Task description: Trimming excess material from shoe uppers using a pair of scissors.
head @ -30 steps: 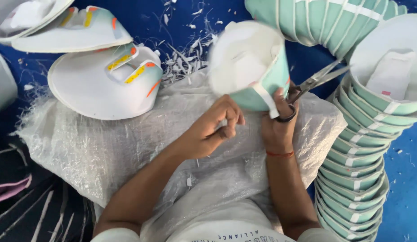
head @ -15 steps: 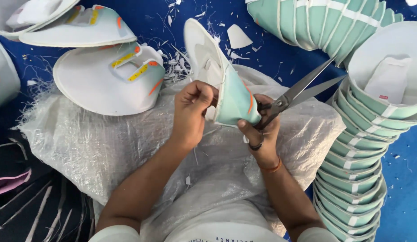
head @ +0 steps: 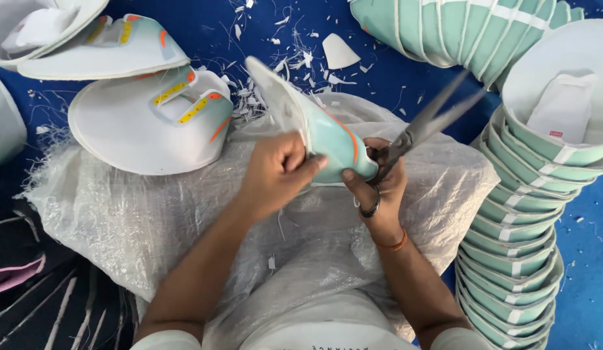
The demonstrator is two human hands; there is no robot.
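My left hand (head: 277, 172) grips a white and mint-green shoe upper piece (head: 314, 126) with an orange line, held tilted on edge over my lap. My right hand (head: 378, 188) holds metal scissors (head: 431, 120) by the handles, blades slightly apart and pointing up to the right; its thumb also presses on the piece's lower end. Both hands meet at the piece above a clear plastic sheet (head: 152, 220) spread over my lap.
Finished white pieces with yellow and orange accents (head: 152, 120) lie at the upper left. A long nested stack of mint-green pieces (head: 521, 220) curves down the right side. White trimmings (head: 275, 52) are scattered on the blue floor (head: 210, 29). Dark fabric (head: 29, 291) lies at the lower left.
The piece has been turned from open side facing me to edge-on and tilted. My left hand shifted onto its side, and the scissors swung upward to the right.
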